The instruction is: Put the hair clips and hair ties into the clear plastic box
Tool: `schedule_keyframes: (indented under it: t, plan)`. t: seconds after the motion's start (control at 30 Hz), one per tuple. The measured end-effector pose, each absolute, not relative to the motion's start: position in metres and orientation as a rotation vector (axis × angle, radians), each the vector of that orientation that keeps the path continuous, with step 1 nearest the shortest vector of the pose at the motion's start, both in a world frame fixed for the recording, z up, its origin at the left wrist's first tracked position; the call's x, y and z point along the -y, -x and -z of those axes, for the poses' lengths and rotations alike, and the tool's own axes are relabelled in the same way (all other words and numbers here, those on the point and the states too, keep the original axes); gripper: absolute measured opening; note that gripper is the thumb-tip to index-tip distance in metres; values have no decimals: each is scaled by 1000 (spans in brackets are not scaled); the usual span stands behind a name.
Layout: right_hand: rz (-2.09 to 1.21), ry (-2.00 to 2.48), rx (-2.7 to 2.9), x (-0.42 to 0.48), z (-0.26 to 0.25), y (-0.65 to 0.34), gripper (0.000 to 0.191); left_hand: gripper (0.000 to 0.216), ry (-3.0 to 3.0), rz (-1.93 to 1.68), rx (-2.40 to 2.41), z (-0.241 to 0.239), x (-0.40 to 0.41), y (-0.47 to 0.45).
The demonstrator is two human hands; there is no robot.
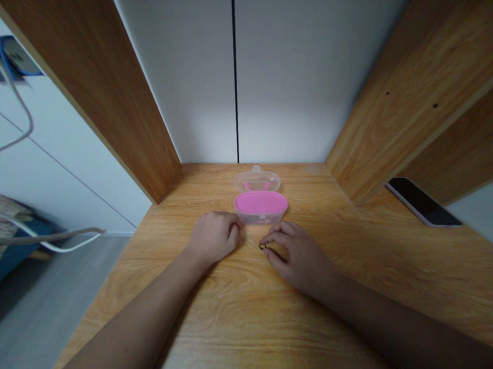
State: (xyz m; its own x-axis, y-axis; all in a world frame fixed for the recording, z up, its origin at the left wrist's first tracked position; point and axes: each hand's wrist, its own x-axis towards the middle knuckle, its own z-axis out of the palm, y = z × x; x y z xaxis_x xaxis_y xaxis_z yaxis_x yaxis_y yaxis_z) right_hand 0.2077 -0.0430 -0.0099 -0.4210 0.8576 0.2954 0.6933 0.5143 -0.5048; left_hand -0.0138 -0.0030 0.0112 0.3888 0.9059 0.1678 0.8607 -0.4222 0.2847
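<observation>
Between thumb and fingertips, my right hand (293, 253) pinches a small dark ring-shaped band (262, 246) just above the wooden table. My left hand (216, 235) rests on the table with its fingers curled in, beside the near left corner of a clear plastic box (252, 219); whether those fingers hold anything is hidden. A pink panel (260, 202) covers the top of the box. Its clear lid (246, 180), with a pink handle, lies tipped back behind it. Tiny pale pieces (250, 239), too small to name, lie between my hands.
A phone (423, 201) lies on the right of the table (221, 329), near a wooden side panel (390, 89). Another wooden panel (100, 82) rises at the left, and white panels (282, 72) close off the back. A pale cable (25, 108) hangs at the far left.
</observation>
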Motion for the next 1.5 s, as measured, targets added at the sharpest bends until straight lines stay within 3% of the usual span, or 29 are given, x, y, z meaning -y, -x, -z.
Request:
schedule_keyframes:
  t: [0.53,1.07,1.5]
  plan:
    - [-416,1264,2239,43,9,-208,14,32,-2488,-399,-1699,-10,2,14]
    - [-404,1264,2253,43,10,-208,14,31,-2547,-469,-1205,-3,3,14]
    - [-415,1254,2233,42,11,-208,15,24,-2527,-507,-1226,-7,5,13]
